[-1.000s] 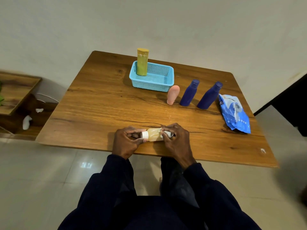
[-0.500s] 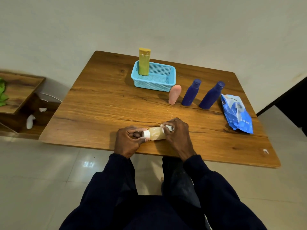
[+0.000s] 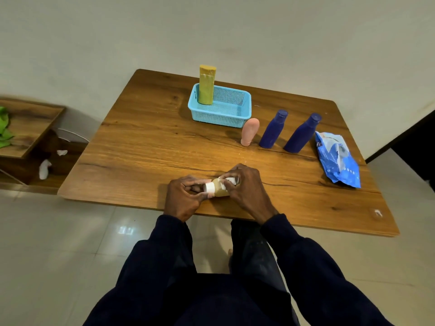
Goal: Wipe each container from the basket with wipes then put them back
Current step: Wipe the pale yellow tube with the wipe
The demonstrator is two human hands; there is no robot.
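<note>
A small beige bottle (image 3: 219, 190) with a white cap lies sideways near the table's front edge. My left hand (image 3: 183, 199) grips its capped end. My right hand (image 3: 247, 188) wraps a white wipe (image 3: 229, 180) round the bottle's body. A light blue basket (image 3: 221, 114) stands at the back of the table with a tall yellow container (image 3: 206, 88) upright in its left corner. To its right on the table stand a pink bottle (image 3: 249, 132) and two dark blue bottles (image 3: 273, 129) (image 3: 302, 133).
A blue wipes pack (image 3: 337, 160) lies at the right side of the wooden table (image 3: 146, 147). A low wooden shelf (image 3: 26, 128) with green cloth and crumpled white wipes sits on the left. Tiled floor lies below the table.
My right hand has slid the wipe left along the bottle toward the cap, covering more of the body. The view has shifted slightly.
</note>
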